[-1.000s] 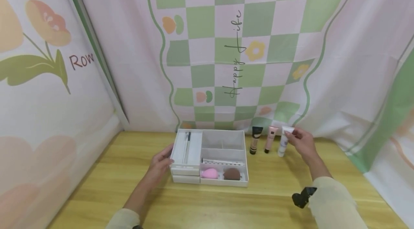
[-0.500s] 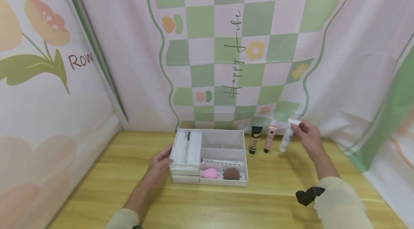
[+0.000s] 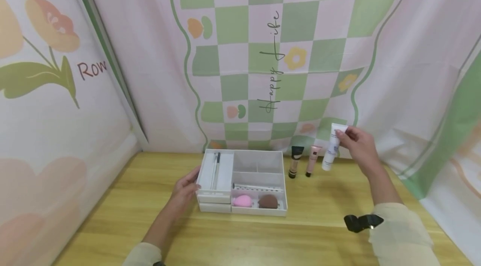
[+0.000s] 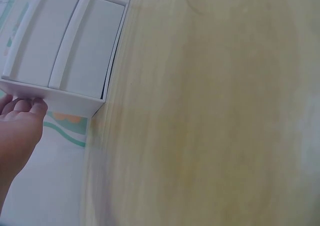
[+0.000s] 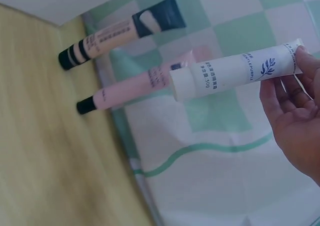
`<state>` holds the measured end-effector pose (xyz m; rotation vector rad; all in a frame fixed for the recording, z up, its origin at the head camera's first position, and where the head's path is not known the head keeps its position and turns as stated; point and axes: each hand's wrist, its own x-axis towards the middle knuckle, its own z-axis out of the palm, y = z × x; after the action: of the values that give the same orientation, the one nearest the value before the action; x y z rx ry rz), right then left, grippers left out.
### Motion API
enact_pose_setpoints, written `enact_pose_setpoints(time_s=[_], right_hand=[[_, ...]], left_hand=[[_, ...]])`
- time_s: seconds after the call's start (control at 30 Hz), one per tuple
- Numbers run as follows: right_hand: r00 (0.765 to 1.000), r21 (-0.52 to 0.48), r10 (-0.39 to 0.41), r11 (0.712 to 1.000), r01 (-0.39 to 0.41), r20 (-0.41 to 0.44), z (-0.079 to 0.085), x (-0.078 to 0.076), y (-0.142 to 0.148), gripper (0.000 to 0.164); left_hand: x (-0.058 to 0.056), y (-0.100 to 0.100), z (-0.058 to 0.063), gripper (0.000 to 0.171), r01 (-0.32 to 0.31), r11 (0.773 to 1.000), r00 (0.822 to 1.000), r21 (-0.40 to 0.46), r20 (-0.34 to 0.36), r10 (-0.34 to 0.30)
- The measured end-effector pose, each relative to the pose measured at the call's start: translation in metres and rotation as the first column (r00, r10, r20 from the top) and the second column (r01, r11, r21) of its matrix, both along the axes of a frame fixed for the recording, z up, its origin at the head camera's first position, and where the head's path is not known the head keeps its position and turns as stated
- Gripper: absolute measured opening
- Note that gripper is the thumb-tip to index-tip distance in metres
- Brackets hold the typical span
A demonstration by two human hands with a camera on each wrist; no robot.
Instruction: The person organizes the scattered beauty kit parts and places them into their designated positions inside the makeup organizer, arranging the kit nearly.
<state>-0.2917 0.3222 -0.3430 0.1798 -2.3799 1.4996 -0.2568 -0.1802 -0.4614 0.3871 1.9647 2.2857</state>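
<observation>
My right hand [image 3: 358, 145] pinches the crimped top end of a white squeeze tube [image 3: 330, 149], its cap pointing down and off the table. In the right wrist view the tube [image 5: 235, 71] shows blue print and a leaf drawing. Left of it stand a pink tube [image 3: 312, 160] and a beige tube with a black upper end [image 3: 294, 162], both upright on their caps. A white desktop organizer [image 3: 259, 212] with drawers and compartments sits at the middle. The fingers of my left hand [image 3: 185, 188] rest against its left side; the left wrist view shows them touching that wall.
Brushes [image 3: 216, 170] lie on the organizer's left top. A pink makeup sponge [image 3: 243, 201] and a brown one [image 3: 268, 201] are in its front compartment, with a dotted white stick [image 3: 259, 188] behind. A patterned curtain [image 3: 270, 69] hangs behind the wooden table [image 3: 244, 241].
My right hand has lifted the white tube off the table, moving up and slightly right. The left hand, the organizer and the other two tubes stay in place.
</observation>
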Motion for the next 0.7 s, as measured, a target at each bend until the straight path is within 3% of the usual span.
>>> enact_pose_setpoints(time_s=[0.17,0.33,0.6,0.7], right_hand=[[0.996,-0.112,0.091,0.989,-0.092,-0.019,0.017,0.005,-0.021,0.008],[0.98,-0.234,0.197,0.951,-0.201,-0.042,0.029,0.006,-0.046,0.009],[0.969,-0.201,0.246,0.948,-0.247,-0.03,0.038,0.003,-0.082,0.006],[0.968,-0.178,0.249,0.952,-0.248,-0.018,0.037,-0.001,-0.095,0.012]], left_hand=[[0.0,0.0,0.001,0.072,-0.009,1.0,1.0,-0.009,0.009,0.009],[-0.001,-0.001,0.0,0.072,0.001,1.0,1.0,0.008,0.012,-0.001],[-0.001,-0.001,0.0,0.073,0.012,1.0,1.0,0.015,0.007,-0.012],[-0.002,-0.001,0.0,0.073,0.014,1.0,1.0,0.015,0.005,-0.014]])
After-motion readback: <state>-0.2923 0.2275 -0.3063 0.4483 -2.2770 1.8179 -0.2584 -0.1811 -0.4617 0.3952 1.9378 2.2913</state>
